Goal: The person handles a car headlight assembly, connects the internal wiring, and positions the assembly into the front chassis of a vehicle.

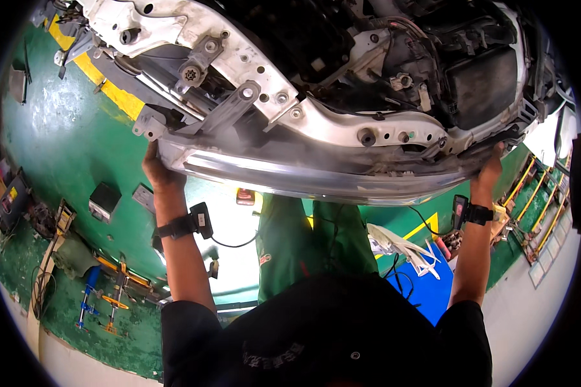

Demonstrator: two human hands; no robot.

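Bumper beam (pixel 310 182): your left hand (pixel 165 175) and right hand (pixel 487 175) grasp its ends. Apparent step: supporting; next calls for level handling.

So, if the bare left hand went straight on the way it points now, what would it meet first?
Probably the grey metal bracket with holes, above the left hand in the picture, by the left end of the long silver metal beam; depth is unclear.

Obstacle: silvery bar (pixel 316 179), spans from left hand (pixel 162 171) to right hand (pixel 490 170). Obstacle: white car frame (pixel 339 121), just beyond on the far side. Free room: green floor (pixel 64 142), far left; grey box (pixel 104 201) stands nearer.
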